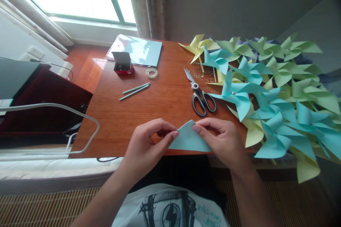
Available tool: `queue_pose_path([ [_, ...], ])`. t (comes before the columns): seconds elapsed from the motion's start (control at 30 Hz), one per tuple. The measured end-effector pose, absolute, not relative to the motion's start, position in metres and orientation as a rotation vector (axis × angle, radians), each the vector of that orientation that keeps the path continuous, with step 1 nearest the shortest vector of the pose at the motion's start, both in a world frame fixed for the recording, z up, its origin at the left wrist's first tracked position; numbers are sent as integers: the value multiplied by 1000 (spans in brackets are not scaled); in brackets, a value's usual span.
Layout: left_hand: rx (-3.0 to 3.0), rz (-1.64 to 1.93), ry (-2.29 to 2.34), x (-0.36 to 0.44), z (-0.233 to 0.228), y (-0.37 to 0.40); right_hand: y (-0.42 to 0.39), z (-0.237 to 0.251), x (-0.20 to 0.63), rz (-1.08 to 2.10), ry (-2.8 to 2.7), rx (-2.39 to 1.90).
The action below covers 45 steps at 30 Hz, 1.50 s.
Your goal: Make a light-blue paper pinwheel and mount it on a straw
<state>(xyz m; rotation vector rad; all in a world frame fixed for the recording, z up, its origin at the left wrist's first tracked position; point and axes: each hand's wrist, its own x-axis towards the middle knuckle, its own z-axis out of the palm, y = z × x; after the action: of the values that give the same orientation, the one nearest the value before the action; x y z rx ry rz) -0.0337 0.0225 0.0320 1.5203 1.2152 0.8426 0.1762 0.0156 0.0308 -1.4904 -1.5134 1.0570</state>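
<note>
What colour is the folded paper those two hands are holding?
Light blue: the folded paper triangle, pinched between the left hand and right hand, seen in the head view.

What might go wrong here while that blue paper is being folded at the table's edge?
The blue paper triangle overhangs the table edge, pinched only by the left hand and right hand; a loose grip could drop it. The scissors lie open nearby, a possible snag. The heaped pinwheels could get crushed.

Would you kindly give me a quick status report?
Both hands, left hand and right hand, pinching blue folded paper. Scissors lying beyond, apart.
</note>
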Motion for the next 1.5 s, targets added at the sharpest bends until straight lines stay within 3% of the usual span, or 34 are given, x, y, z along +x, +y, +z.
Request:
queue_pose_path([
  [0.83, 1509, 941, 1312, -46, 34, 39, 15, 30, 193, 1120, -1787, -1471],
  [1.1, 839, 1333, 1154, -43, 25, 39, 12, 17, 187, 1231, -1289, -1466],
  [1.37, 769, 1094, 1063, -7, 19, 20, 6, 7, 168, 1282, -1076, -1430],
  [1.5, 796, 1184, 1151, 7, 21, 21, 4, 15, 162, 1316, -1158, -1433],
])
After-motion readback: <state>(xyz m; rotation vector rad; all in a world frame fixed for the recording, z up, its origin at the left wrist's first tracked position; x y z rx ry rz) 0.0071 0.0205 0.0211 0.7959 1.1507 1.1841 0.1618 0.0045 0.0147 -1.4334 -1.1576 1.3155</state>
